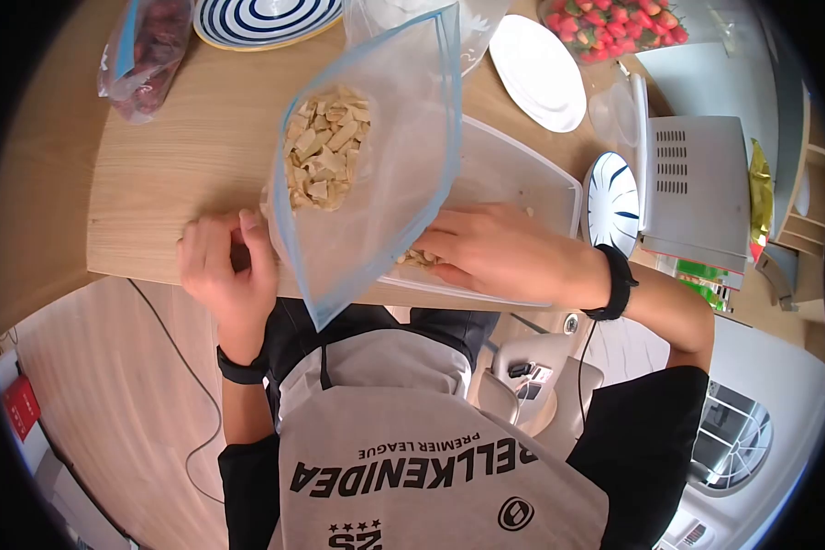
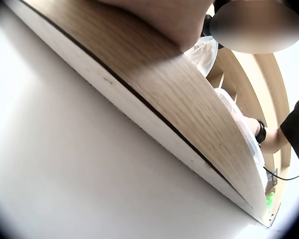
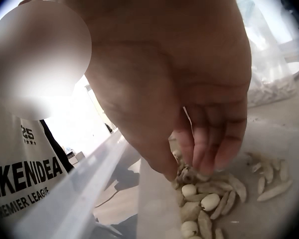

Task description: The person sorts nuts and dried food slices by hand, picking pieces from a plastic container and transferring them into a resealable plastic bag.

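A clear zip bag with a blue edge (image 1: 390, 101) stands open, with pale chopped pieces (image 1: 325, 151) inside. Beside its left side, my left hand (image 1: 229, 261) rests on the table near the front edge, fingers loosely curled and holding nothing visible; only part of this hand (image 2: 164, 17) shows in the left wrist view. My right hand (image 1: 513, 252) reaches into a white plastic tray (image 1: 559, 179), partly behind the bag. In the right wrist view, the fingers and thumb of this hand (image 3: 189, 99) pinch at pale elongated pieces (image 3: 204, 226) and round white ones (image 3: 210, 201).
A bag of dark red items (image 1: 147, 69) and a striped plate (image 1: 266, 20) lie at the back left. At the back right are a white plate (image 1: 538, 73), red strawberry-like items (image 1: 614, 27) and a patterned dish (image 1: 612, 206). A white appliance (image 1: 697, 183) stands further right.
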Motion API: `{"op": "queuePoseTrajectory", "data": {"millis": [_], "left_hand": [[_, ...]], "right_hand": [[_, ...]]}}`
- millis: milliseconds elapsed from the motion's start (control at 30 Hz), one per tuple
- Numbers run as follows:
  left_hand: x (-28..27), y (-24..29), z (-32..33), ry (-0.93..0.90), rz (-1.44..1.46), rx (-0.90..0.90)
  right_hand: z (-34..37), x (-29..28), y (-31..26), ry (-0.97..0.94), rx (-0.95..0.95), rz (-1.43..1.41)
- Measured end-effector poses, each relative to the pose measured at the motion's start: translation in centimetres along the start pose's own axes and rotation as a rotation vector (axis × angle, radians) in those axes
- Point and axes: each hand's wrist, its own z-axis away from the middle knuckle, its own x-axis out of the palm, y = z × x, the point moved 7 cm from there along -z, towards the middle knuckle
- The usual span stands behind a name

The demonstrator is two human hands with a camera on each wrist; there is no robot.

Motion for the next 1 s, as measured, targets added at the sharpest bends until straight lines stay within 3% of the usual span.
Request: {"op": "queuePoseTrajectory", "data": {"millis": [367,500,800,867,1000], "left_hand": [[-0.3,0.2,-0.2,-0.028,0.007,-0.005],[-0.4,0.2,-0.1,-0.027,0.009,-0.018],[-0.7,0.6,-0.1,0.031,0.01,0.023],[-0.7,0.7,-0.1,0.042,0.007,0.025],[-0.7,0.5,0.0,0.044,0.003,0.016]], "right_hand": [[-1.2,1.0,0.9,-0.011,0.019,-0.171],[-0.6,0.5,0.6,-0.045,0.082,-0.088],[2.7,-1.8,0.6,0.128,0.108,-0.218],[3.6,-2.9,0.1,0.325,0.003,-0.202],[4.9,-3.4,-0.2,0.362,0.053,-0.191]]}}
